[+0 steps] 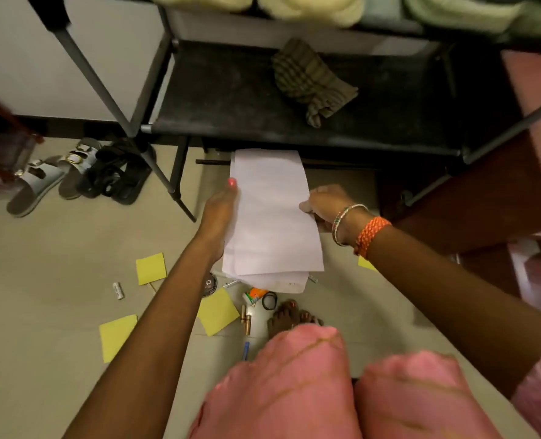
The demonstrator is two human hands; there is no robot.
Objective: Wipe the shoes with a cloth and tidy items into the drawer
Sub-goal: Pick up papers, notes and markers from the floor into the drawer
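Down by our feet, yellow notes [217,311] and a pen [246,350] litter the floor. Above them we hold the papers [272,217], left hand [220,213] flat along one edge, right hand [324,204] pinching the other. Their long axis points away, under the rack [294,131]; no drawer we can make out.

Beige tiled floor [41,280] and black fabric rack shelf [231,99]
Square yellow paper notes [151,268], a small silver battery [118,290] and grey buckled sandals [38,185] lie on the floor; a crumpled olive striped cloth [310,77] lies on the shelf.
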